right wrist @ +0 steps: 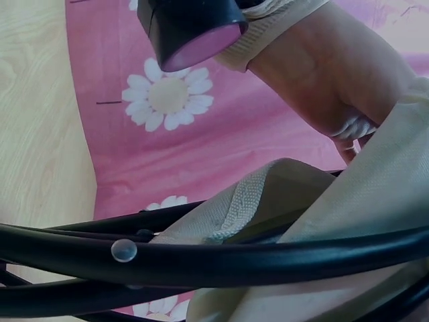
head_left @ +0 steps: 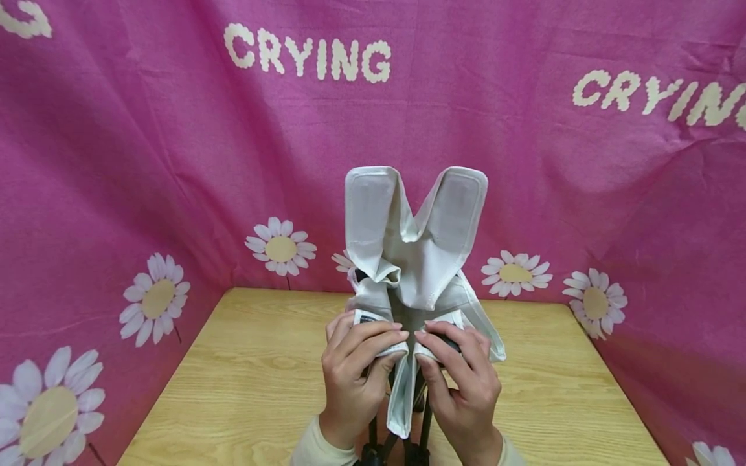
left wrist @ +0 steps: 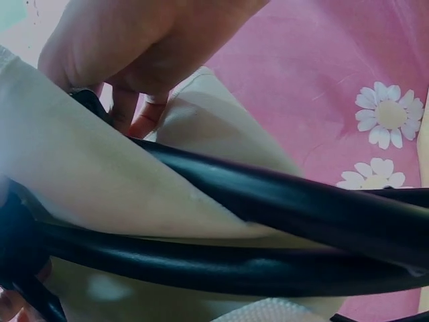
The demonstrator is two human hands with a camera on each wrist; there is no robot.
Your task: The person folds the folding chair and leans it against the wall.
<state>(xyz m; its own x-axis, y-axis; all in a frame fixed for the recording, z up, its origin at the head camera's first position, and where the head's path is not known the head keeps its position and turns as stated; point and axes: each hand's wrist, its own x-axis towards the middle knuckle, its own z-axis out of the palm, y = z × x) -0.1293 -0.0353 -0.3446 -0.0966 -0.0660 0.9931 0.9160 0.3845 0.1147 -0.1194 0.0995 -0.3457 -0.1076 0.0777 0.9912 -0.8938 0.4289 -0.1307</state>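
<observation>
Light grey fabric (head_left: 425,265) with stitched edges stands up in front of me, its two upper corners spread apart like a V. It hangs on a frame of black tubes (head_left: 428,421), and together they look like a folding camp chair. My left hand (head_left: 355,372) pinches a folded lower edge of the fabric between thumb and fingers. Close beside it, my right hand (head_left: 466,382) grips the matching edge in the same way. A fold drops between the hands. Dark tubes (left wrist: 281,201) cross the left wrist view in front of the cloth; similar tubes (right wrist: 201,261) cross the right wrist view.
The chair stands over a light wooden table (head_left: 245,388). Behind and at both sides hangs a pink cloth backdrop (head_left: 146,129) with white daisies and lettering. A black device (right wrist: 194,33) sits at a sleeved wrist in the right wrist view.
</observation>
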